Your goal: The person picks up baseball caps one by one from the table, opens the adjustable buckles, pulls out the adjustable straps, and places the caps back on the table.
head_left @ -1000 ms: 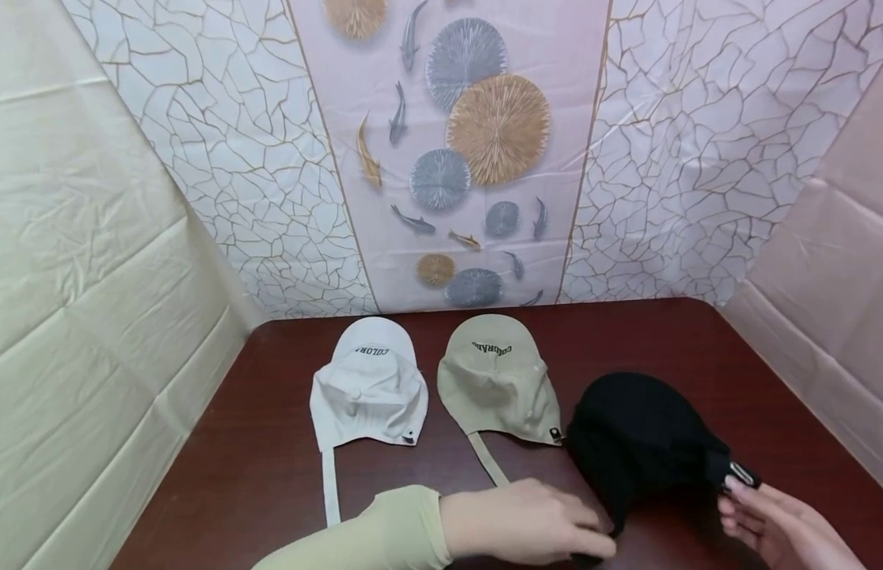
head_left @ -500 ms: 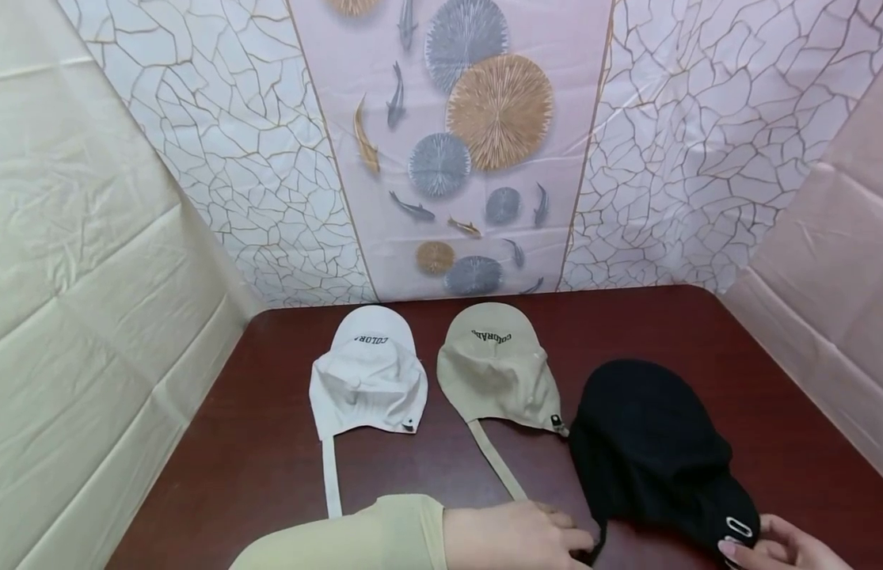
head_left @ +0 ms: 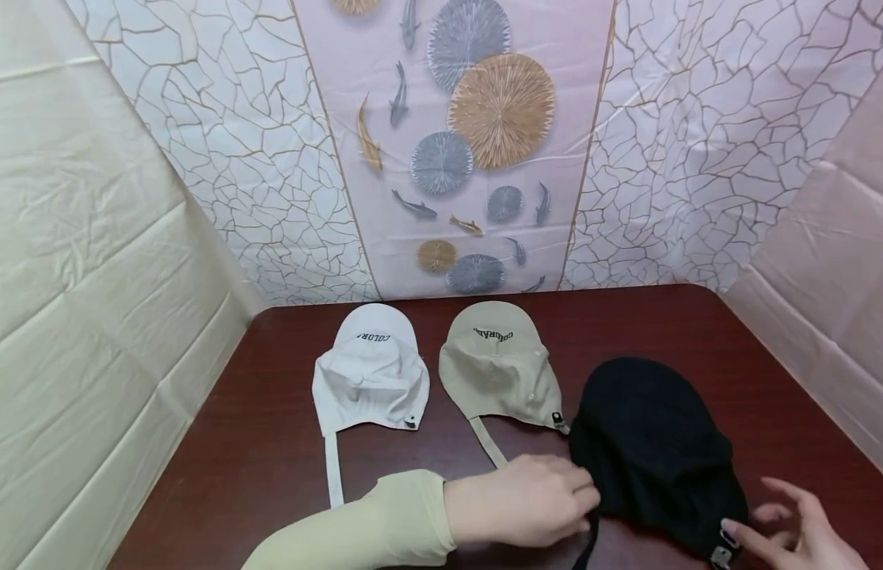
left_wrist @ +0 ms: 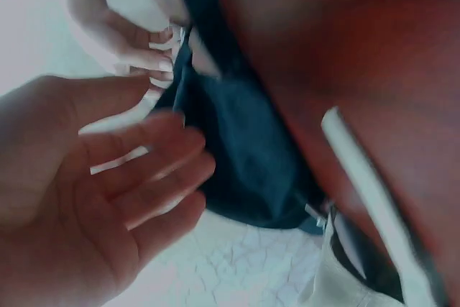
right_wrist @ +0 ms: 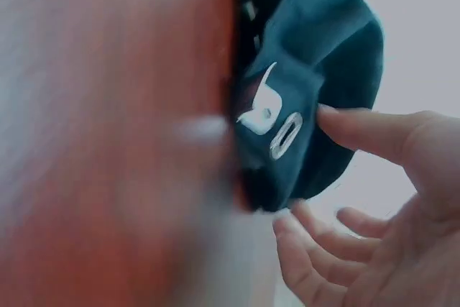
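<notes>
A black cap with ear flaps (head_left: 655, 443) lies on the table at the right, with a metal clasp (right_wrist: 266, 113) on its near flap. My right hand (head_left: 797, 530) is at that flap, thumb tip touching it near the clasp, the other fingers loosely spread by its lower edge. At the cap's left side hovers my left hand (head_left: 530, 499), its fingers (left_wrist: 165, 156) loosely bent and holding nothing. The black strap (head_left: 589, 542) hangs down from the cap beside this hand. In the head view, the left fingertips are partly hidden.
A beige cap (head_left: 498, 368) lies left of the black one, its strap (head_left: 487, 442) running toward my left forearm. Farther left is a white cap (head_left: 370, 372) with its strap (head_left: 333, 471) pointing toward me. Fabric walls surround the dark red table (head_left: 220, 467).
The black cap has been laid flatter and its near flap lowered toward the table. My right fingers have spread off the flap. My left hand has let go of the strap and risen slightly.
</notes>
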Demonstrator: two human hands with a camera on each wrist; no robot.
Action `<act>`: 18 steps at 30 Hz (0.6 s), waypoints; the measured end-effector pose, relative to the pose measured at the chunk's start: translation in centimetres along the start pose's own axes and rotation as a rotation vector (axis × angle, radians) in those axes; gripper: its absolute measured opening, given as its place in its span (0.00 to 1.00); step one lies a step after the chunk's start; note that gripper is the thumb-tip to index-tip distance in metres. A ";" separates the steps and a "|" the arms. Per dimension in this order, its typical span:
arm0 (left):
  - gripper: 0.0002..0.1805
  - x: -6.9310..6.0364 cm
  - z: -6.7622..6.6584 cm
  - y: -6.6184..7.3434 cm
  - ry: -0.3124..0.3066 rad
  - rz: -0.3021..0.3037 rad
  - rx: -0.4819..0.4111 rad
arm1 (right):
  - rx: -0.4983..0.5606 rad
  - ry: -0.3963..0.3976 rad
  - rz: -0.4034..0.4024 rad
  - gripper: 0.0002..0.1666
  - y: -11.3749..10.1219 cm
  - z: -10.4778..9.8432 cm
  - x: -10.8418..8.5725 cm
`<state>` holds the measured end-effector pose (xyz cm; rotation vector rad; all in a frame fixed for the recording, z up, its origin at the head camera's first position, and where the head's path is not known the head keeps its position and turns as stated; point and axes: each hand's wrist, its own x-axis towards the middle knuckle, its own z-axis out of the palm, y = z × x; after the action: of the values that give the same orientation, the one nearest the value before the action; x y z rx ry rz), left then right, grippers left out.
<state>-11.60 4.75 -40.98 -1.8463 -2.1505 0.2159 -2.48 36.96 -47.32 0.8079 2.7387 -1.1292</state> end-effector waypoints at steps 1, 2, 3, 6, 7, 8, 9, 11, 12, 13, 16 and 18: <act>0.14 0.4 -0.1 -0.4 0.003 -0.035 -0.006 | -0.021 0.005 -0.036 0.58 -0.6 -0.3 0.1; 0.17 0.9 -0.1 -0.7 -0.003 -0.064 -0.008 | -0.040 -0.008 -0.076 0.58 -1.2 -0.6 0.2; 0.20 1.3 -0.1 -1.0 -0.016 -0.089 -0.009 | -0.066 -0.043 -0.125 0.59 -1.7 -0.8 0.3; 0.27 2.7 0.4 -1.5 -0.063 -0.133 -0.038 | -0.126 -0.172 -0.240 0.63 -2.9 -1.0 0.6; 0.27 3.2 0.7 -1.5 -0.076 -0.142 -0.047 | -0.150 -0.214 -0.252 0.64 -3.2 -0.9 0.7; 0.28 3.6 0.9 -1.6 -0.090 -0.149 -0.053 | -0.169 -0.240 -0.261 0.64 -3.4 -0.7 0.8; 0.28 4.1 1.2 -1.6 -0.107 -0.155 -0.064 | -0.188 -0.258 -0.266 0.64 -3.6 -0.6 1.0; 0.27 5.1 1.6 -1.6 -0.141 -0.167 -0.087 | -0.211 -0.301 -0.257 0.65 -3.8 -0.4 1.4; 0.27 5.6 1.8 -1.7 -0.161 -0.176 -0.099 | -0.228 -0.318 -0.255 0.65 -3.9 -0.4 1.7; 0.26 6.1 1.9 -1.8 -0.184 -0.187 -0.107 | -0.238 -0.335 -0.253 0.66 -4.0 -0.4 2.1; 0.26 7.8 2.4 -2.4 -0.264 -0.233 -0.152 | -0.253 -0.364 -0.263 0.67 -4.2 -0.6 3.4; 0.26 9.0 2.6 -2.7 -0.312 -0.272 -0.170 | -0.261 -0.359 -0.299 0.67 -4.4 -0.9 4.4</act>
<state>-16.20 13.35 -41.51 -1.6694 -2.6809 0.2833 -8.36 36.89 -45.03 0.1476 2.6664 -0.8268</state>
